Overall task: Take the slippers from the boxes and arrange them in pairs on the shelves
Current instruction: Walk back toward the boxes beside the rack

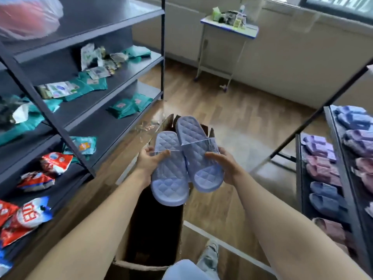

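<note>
Your two bare forearms reach forward and converge above the tall open brown cardboard box (141, 264) at your feet. Your left hand (150, 158) grips the nearer pale blue quilted foam slipper (169, 178), with the thumb laid across its strap and the fingers out of sight beneath. Your right hand (224, 164) grips the farther pale blue quilted slipper (193, 134) from its outer edge, fingers curled over the strap. You hold the two insoles up, side by side and touching along their inner edges, over the box's dark mouth.

No brand shows on either slipper. The red, white and blue snack bags (30, 217) on the low left shelf carry big red letters, too smeared to read. The flat teal packets (125, 107) higher up bear a pink label you cannot make out.

The dark metal shelving unit (129, 73) stands close on your left, its corner post just beside the box. On your right, the dark slipper rack (299, 168) holds rows of blue, purple and pink slippers (323, 190). Between the two runs a strip of brown wood-plank floor (232, 110), reaching a small white table with a blue rim (230, 29) by the far wall
</note>
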